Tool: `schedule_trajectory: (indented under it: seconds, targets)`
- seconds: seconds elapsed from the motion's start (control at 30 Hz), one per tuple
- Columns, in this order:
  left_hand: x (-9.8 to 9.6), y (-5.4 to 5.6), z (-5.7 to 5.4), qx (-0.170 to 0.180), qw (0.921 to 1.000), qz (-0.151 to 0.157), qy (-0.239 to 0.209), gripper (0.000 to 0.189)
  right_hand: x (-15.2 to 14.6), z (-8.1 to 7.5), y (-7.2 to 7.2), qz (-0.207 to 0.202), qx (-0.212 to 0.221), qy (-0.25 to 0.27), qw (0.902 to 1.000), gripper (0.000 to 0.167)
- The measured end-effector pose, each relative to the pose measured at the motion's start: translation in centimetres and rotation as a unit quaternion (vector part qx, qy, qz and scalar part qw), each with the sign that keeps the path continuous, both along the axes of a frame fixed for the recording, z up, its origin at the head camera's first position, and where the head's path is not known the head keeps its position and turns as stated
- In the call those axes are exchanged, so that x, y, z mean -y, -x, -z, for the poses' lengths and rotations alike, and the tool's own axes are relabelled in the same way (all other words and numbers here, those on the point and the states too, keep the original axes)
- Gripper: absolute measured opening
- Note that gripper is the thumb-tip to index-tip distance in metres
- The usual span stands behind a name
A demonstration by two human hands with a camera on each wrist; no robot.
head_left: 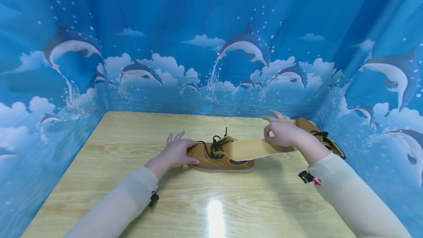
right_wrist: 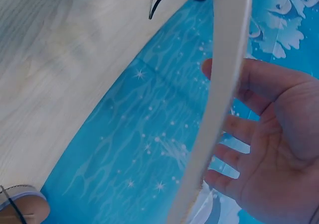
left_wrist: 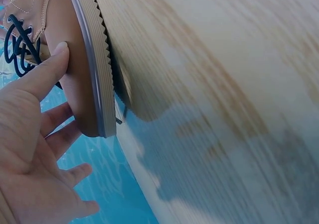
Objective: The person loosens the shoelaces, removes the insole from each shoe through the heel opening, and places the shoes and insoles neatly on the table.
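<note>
A brown lace-up shoe (head_left: 211, 157) with black laces stands on the table, its toe to the left. My left hand (head_left: 176, 151) grips the toe, thumb on the near side; in the left wrist view the thumb presses the brown upper (left_wrist: 75, 84) above the ribbed sole. A tan insole (head_left: 251, 149) slants out of the shoe's opening to the right, one end at the tongue. With thumb and forefinger my right hand (head_left: 282, 131) pinches the insole by its edge, the other fingers spread. The right wrist view shows the insole (right_wrist: 219, 84) edge-on.
A second brown shoe (head_left: 308, 126) with black laces lies at the table's back right, partly behind my right forearm. The wooden table (head_left: 132, 135) meets a blue dolphin-print curtain (head_left: 185, 28) at the back and sides. Each wrist wears a small black strap clip (head_left: 305, 176).
</note>
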State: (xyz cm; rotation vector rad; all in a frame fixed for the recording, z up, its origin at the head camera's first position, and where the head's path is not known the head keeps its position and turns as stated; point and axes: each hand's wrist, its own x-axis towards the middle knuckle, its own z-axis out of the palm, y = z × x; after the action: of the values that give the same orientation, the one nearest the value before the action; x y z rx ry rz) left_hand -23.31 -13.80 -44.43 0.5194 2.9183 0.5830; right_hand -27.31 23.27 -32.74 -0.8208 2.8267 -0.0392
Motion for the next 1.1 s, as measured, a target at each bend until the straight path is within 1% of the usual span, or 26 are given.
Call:
schedule_trajectory:
  seconds: [0.17, 0.37, 0.53, 0.73, 0.9, 1.1]
  targets:
    - [0.0, 0.1, 0.0, 0.000, 1.0000, 0.000, 0.003, 0.075, -1.0, 0.1, 0.1, 0.008, -0.004, 0.015, 0.9998, 0.019]
    - [0.0, 0.1, 0.0, 0.001, 1.0000, -0.001, 0.004, 0.075, -2.4, -0.3, 0.2, 0.013, 0.013, 0.048, 0.9987, 0.014]
    - [0.0, 0.2, 0.1, 0.000, 1.0000, 0.001, 0.006, 0.075, -3.9, -0.8, 0.3, 0.037, 0.024, 0.067, 0.9968, 0.011]
    - [-0.1, 0.1, -0.3, 0.003, 1.0000, -0.003, 0.007, 0.075, -5.2, -1.1, 0.6, 0.063, 0.031, 0.087, 0.9938, 0.009]
    - [-0.1, -0.1, -0.3, 0.002, 1.0000, -0.002, 0.009, 0.075, -6.3, -0.8, 0.9, 0.079, 0.013, 0.096, 0.9922, 0.010]
    - [-0.2, -0.1, -0.2, -0.001, 0.9999, -0.003, 0.016, 0.074, -7.1, 0.4, 1.5, 0.110, 0.003, 0.111, 0.9877, 0.016]
